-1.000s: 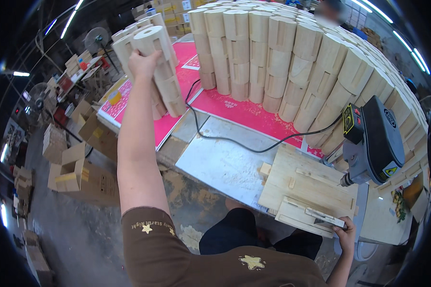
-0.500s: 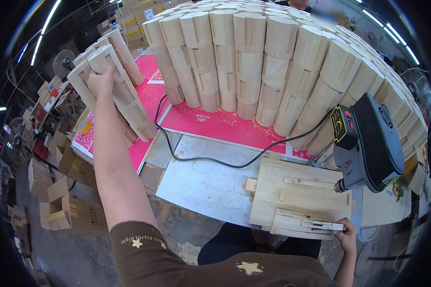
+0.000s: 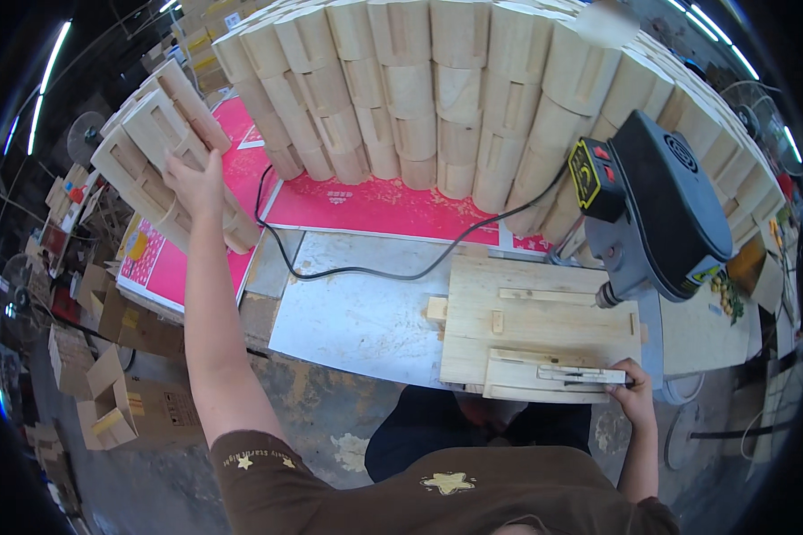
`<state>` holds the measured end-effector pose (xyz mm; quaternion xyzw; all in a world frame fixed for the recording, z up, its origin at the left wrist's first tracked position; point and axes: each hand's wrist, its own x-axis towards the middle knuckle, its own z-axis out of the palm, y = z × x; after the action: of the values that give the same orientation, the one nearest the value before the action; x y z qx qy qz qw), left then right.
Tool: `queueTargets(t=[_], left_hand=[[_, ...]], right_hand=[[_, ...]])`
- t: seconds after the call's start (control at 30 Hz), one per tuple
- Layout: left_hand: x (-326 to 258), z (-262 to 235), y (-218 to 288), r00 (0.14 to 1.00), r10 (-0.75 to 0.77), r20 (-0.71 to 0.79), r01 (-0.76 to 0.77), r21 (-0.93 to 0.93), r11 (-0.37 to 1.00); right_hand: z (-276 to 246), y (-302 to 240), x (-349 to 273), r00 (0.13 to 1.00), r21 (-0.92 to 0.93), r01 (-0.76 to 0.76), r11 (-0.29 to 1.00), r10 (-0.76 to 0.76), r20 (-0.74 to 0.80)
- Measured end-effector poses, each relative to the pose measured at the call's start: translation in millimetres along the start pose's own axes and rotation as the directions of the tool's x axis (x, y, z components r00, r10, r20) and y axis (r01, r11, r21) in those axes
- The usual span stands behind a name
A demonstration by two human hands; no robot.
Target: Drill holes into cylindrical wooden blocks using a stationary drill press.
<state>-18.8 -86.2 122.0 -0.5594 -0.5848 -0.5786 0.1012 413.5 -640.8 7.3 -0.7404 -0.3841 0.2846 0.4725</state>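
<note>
My left hand [image 3: 194, 185] reaches out to a leaning stack of pale wooden blocks [image 3: 156, 120] at the far left. Its thumb and fingers are on either side of one block in the column; the palm hides part of the contact. At the lower right, my right hand [image 3: 633, 392] is closed round the end of a pale strip with dark metal parts [image 3: 589, 375]. That strip lies along the near edge of a wooden board [image 3: 553, 323] fitted with thin battens. Above the board's right side hangs a dark drill press [image 3: 669, 205], its chuck pointing down.
A tall wall of stacked wooden blocks [image 3: 459, 94] curves across the back on pink sheeting [image 3: 375, 209]. A black cable [image 3: 357, 270] crosses the white tabletop [image 3: 348, 312] to the drill press. Open cardboard boxes [image 3: 120, 401] stand on the floor at left.
My left hand has shifted down the leaning stack, toward me. The whole view has shifted slightly. My right hand keeps its hold on the strip.
</note>
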Motion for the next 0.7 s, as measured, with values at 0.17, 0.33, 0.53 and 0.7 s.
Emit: queueTargets(t=[0.17, 0.33, 0.53, 0.7], left_hand=[[-61.7, 15.6, 38.9, 0.951, 0.204, 0.234, -0.14, -0.264, 0.954], [-116.3, 30.4, 99.2, 0.896, 0.173, 0.41, 0.014, -0.414, 0.91], [-164.2, 41.3, 115.7, 0.833, 0.124, 0.539, 0.14, -0.423, 0.895], [-170.6, 64.4, 55.1, 0.79, -0.055, 0.61, 0.238, -0.222, 0.946]], right_hand=[[1.2, 1.5, -1.2, 0.999, -0.016, 0.031, 0.999, -0.031, -0.028], [1.1, 3.7, -0.2, 0.997, -0.014, 0.076, 0.997, -0.077, -0.02], [1.1, 10.2, -0.3, 0.996, 0.041, 0.086, 0.995, -0.086, -0.006], [1.4, 9.4, 1.9, 0.995, 0.034, 0.09, 0.995, -0.091, 0.039]])
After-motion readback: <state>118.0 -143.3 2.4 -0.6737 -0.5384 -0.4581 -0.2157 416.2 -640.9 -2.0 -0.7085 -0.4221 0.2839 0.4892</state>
